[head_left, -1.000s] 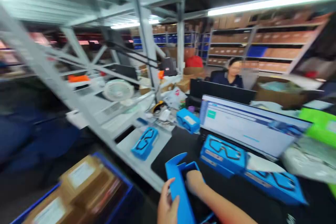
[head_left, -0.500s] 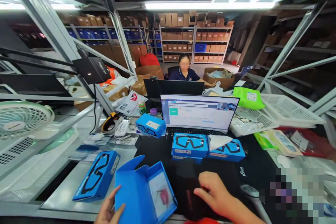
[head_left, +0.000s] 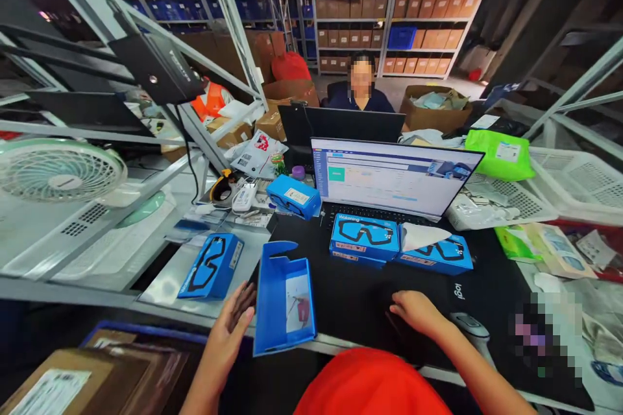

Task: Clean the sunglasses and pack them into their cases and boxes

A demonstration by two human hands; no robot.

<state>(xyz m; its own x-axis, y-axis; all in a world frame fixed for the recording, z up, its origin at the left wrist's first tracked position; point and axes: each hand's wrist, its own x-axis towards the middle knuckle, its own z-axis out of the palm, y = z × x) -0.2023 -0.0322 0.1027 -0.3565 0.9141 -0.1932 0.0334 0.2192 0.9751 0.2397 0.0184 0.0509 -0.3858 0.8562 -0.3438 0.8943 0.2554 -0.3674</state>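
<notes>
An open blue box [head_left: 285, 298] lies on the near edge of the desk, lid up, with a small pink item and a slip inside. My left hand [head_left: 234, 327] rests against the box's left side, fingers stretched out. My right hand [head_left: 416, 311] lies on a dark object on the black desk mat [head_left: 350, 292], fingers curled over it; what it grips is too dark to name. Two closed blue goggle boxes [head_left: 364, 238] sit before the laptop [head_left: 394, 175]. Another blue goggle box [head_left: 211, 266] lies left of the open one.
A white fan [head_left: 61, 172] stands at the left on the metal rack. A third blue box [head_left: 293, 196] sits by the laptop's left corner. A person sits behind a monitor opposite. White baskets [head_left: 559, 188] and a green bag [head_left: 501, 154] lie right. Cardboard parcels [head_left: 63, 382] sit below left.
The view swung from the left to face the desk, then tilted down. The open blue box came down onto the desk edge. My right hand left the box and moved right onto the mat.
</notes>
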